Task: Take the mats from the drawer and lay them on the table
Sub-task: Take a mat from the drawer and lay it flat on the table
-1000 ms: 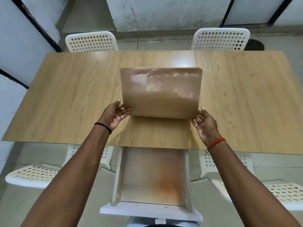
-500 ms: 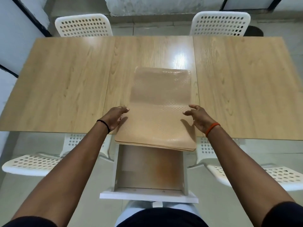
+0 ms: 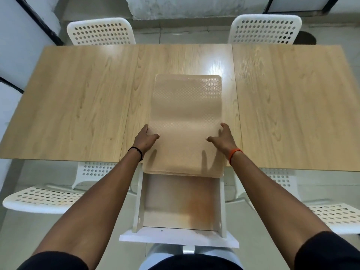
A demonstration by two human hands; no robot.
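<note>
Across the middle of the table, a stack of thin beige textured plastic mats is lying flat, its far end well onto the wood and its near end hanging just past the table's front edge, over the open drawer. Layered edges are showing at that near end, so it reads as several mats, though the count cannot be told.

The person's left hand is resting at the stack's left edge, thumb lying on top and fingers tucked against the side; whether they are hooking under it cannot be told. The right hand is sitting at the right edge with fingers spread and loosely bent, touching the surface rather than clamping it.

Judging progress: the mats are looking to be out of the drawer and down on the table as one pile, so the taking-out seems done. What is probably remaining is separating them and spreading them around the places, if that is what laying means here.

Below, the white open drawer is showing only its bare wooden bottom with an orange-brown stain; nothing else is visible inside, though its far part is hidden under the overhanging mats.

Around it all, the long light wooden table is flanked by white perforated plastic chairs, two at the far side and others tucked in near.
</note>
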